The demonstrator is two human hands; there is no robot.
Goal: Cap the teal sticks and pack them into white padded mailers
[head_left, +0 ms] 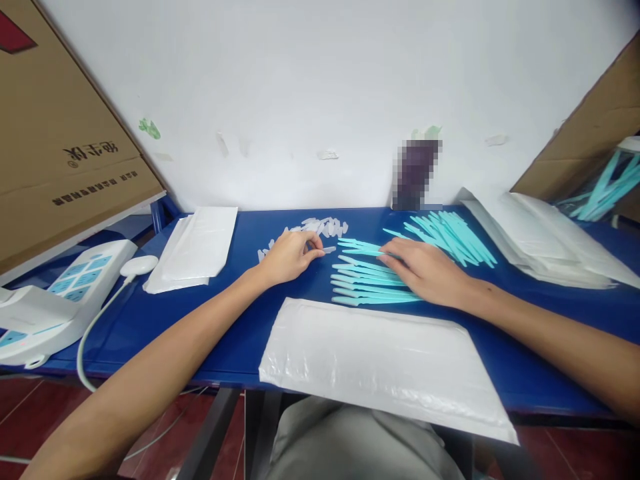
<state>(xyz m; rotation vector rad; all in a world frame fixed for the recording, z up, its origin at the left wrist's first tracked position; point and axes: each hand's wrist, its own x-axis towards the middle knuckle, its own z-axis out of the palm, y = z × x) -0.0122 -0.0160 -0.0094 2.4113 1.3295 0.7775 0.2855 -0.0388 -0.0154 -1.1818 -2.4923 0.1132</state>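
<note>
My left hand (293, 257) pinches a small translucent plastic cap (329, 250) between thumb and fingertips. Just beyond it, more such caps (327, 227) lie loosely on the blue table. My right hand (425, 267) has its fingers closed on the handle of a turquoise eyebrow razor (361, 248), whose thin end points left toward the cap. Below that razor, several others (367, 283) lie side by side in a row, their pale ends to the left and their right ends partly under my right hand. A heap of turquoise razors (453, 237) lies behind the right hand.
A white padded envelope (380, 367) overhangs the table's front edge. More envelopes stand in stacks at left (200, 243) and right (560, 240). A power strip (75, 287) with a white cable sits far left, near a cardboard box (60, 133). A clear container (610, 180) of razors is far right.
</note>
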